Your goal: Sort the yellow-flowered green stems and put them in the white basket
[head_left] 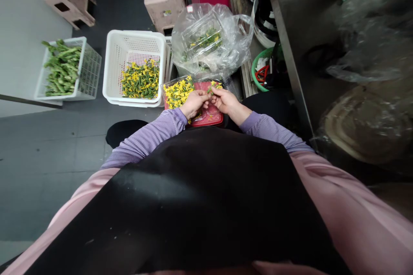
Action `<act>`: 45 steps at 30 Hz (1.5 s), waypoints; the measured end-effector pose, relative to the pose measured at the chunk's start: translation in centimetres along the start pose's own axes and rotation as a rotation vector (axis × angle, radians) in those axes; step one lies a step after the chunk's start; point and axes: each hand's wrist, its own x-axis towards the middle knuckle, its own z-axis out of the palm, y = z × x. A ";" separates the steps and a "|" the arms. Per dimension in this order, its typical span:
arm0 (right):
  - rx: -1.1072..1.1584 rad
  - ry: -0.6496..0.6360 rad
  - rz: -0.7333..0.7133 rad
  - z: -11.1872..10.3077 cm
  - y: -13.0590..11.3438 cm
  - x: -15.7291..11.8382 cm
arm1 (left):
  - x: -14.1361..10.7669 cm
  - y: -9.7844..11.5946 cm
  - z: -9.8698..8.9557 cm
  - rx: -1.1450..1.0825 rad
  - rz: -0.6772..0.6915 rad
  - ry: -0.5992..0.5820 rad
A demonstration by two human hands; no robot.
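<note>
My left hand (195, 102) and my right hand (226, 104) meet above a red tray (209, 118), fingertips nearly touching. Between the right thumb and fingers is a small green piece with a yellow flower (210, 90). The left fingers are pinched together beside it; what they hold is hidden. Left of my left hand, a clear plastic box (164, 90) holds rows of yellow flowers (178, 92). A few more yellow flowers show just behind my right fingers.
A white basket (109, 68) with green, yellow-flowered pieces (142, 79) stands at the left. Farther left, another basket (92, 71) holds thick green vegetables (63, 66). A clear bag (237, 47) with boxes lies ahead; pink stools (164, 2) stand behind. A metal edge (292, 56) runs along the right.
</note>
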 end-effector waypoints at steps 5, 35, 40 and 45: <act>-0.006 0.052 -0.007 0.2 0.0 -0.2 | -0.3 0.5 0.1 0.038 -0.043 0.004; -1.322 0.185 -0.412 -1.7 -2.2 0.2 | 2.2 2.5 -0.9 0.671 0.340 -0.012; -1.107 0.147 -0.327 -1.9 -2.4 0.1 | 2.1 3.2 -0.6 0.480 0.151 -0.099; -0.480 -0.046 -0.091 -2.4 -3.6 -0.4 | 3.1 2.9 -0.5 0.247 0.171 -0.014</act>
